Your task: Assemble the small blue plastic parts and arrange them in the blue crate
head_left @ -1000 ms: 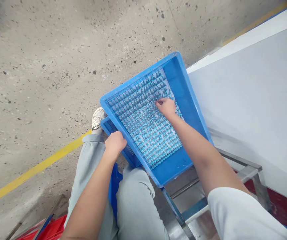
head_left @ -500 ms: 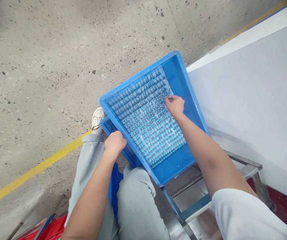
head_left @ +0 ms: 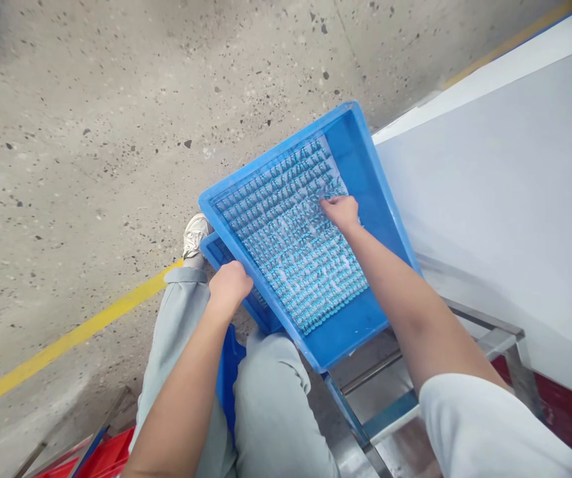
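A blue plastic tray [head_left: 365, 172] rests on my lap, tilted, with rows of several small blue parts [head_left: 286, 232] lying on a white sheet inside it. My left hand [head_left: 230, 285] is closed over the tray's left rim. My right hand [head_left: 341, 211] rests on the parts near the tray's far right side, fingers curled down onto them; what they pinch, if anything, is hidden. A second blue tray [head_left: 213, 252] shows beneath the first one.
A white table top [head_left: 505, 172] on a metal frame [head_left: 489, 332] stands to the right. The speckled concrete floor [head_left: 91, 133] carries a yellow line [head_left: 66, 342]. A red crate [head_left: 101, 458] sits at bottom left. My shoe [head_left: 194, 234] shows beside the tray.
My right hand slid right across the parts toward the tray's side, then came back a little to the left. The left hand and tray stayed put.
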Demonstrator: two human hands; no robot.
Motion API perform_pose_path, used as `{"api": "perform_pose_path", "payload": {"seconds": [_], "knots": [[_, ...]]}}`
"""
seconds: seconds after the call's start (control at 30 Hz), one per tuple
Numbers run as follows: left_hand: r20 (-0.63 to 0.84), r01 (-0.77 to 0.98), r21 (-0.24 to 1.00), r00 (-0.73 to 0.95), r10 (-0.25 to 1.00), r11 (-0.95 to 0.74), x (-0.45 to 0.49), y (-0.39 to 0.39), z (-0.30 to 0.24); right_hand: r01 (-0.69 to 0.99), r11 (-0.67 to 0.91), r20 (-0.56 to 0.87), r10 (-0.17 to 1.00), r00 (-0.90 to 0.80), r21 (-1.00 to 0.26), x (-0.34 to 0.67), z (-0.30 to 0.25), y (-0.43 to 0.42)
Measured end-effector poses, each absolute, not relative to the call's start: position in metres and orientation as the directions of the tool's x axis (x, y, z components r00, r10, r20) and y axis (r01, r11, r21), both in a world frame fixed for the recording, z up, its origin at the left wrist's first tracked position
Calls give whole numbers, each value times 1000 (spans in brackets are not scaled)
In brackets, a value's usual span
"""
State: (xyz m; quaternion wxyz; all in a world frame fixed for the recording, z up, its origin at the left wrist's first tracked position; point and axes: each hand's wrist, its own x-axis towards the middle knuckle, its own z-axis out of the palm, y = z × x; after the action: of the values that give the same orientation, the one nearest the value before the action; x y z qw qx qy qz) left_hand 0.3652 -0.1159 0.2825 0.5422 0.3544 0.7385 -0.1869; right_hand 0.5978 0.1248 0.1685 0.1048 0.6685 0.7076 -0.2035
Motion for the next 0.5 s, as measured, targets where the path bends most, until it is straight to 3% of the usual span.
{"api": "perform_pose_path", "payload": {"seconds": [0.17, 0.37, 0.5], "knots": [[-928, 714, 128, -159, 338, 688, 366, -117, 281, 988, 0, -435, 898, -67, -153, 596, 174, 127], [-931, 717, 124, -156, 331, 686, 366, -118, 280, 985, 58, -325, 939, -108, -162, 592, 189, 119], [-931, 713, 116, -165, 326, 692, 366, -118, 281, 990, 46, -350, 932, -91, -134, 587, 187, 115]]}}
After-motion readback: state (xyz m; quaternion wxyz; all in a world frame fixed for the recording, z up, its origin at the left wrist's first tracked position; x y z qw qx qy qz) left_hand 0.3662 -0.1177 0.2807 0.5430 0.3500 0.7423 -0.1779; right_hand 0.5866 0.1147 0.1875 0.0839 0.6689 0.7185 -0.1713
